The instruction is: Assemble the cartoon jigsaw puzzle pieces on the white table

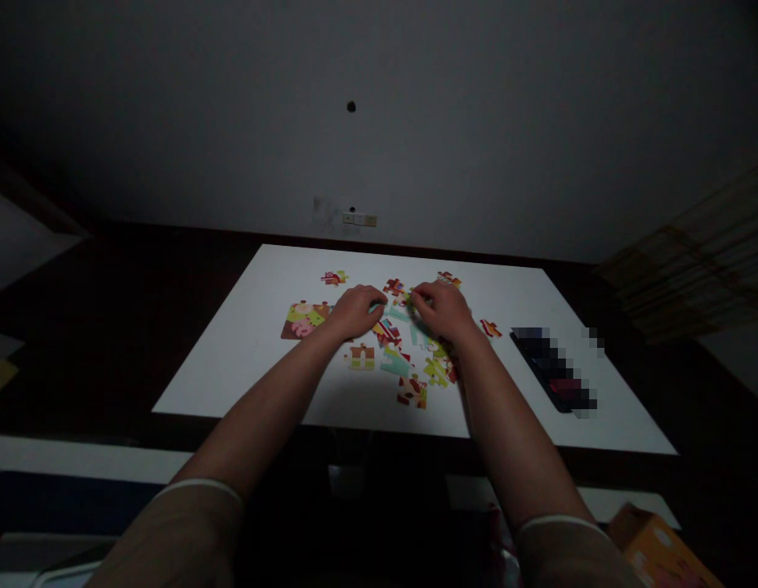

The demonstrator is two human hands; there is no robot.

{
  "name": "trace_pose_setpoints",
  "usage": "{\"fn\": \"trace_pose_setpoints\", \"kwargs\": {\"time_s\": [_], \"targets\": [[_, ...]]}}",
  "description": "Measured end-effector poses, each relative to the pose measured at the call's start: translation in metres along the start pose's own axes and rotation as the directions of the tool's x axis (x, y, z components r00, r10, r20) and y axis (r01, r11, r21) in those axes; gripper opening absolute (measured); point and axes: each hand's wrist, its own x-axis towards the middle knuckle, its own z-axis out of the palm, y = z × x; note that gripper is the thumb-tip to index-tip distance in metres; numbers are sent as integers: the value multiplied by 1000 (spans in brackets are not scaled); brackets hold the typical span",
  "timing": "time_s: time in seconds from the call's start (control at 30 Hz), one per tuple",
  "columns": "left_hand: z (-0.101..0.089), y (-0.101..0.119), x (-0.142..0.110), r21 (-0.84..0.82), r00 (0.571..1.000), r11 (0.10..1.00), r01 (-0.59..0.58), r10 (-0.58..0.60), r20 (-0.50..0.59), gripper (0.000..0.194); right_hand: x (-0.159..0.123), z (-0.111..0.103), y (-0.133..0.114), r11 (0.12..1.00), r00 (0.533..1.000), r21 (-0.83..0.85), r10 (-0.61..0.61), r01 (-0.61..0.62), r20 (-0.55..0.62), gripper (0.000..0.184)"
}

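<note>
Loose jigsaw puzzle pieces lie scattered on a white table (225, 367), among them a pale-green piece (394, 361), a brown-spotted piece (412, 392) and a striped piece (360, 357). My left hand (358, 311) rests curled over the right end of a joined puzzle section (304, 319) with a pink animal figure. Its fingers and thumb come close together; whatever is between them is hidden. Across the pile, my right hand (441, 307) is closed in a pinch, with a small yellow-green puzzle piece showing at the fingertips. Several pieces lie partly under this hand and wrist.
A dark, partly blurred flat object (547, 371) lies at the table's right. Beyond the far edge stands a grey wall (452, 147) with sockets (359, 219). An orange box (661, 551) is at bottom right, below the table's near edge.
</note>
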Motion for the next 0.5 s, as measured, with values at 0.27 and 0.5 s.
{"fn": "trace_pose_setpoints", "kwargs": {"time_s": [0.27,0.5], "targets": [[1,0,0,5,1000,1000,-11,11,2,28,0,1,-2,1000,1000,-5,10,-10,16,34],[2,0,0,12,1000,1000,-22,22,1,29,-1,0,-5,1000,1000,5,0,0,29,34]]}}
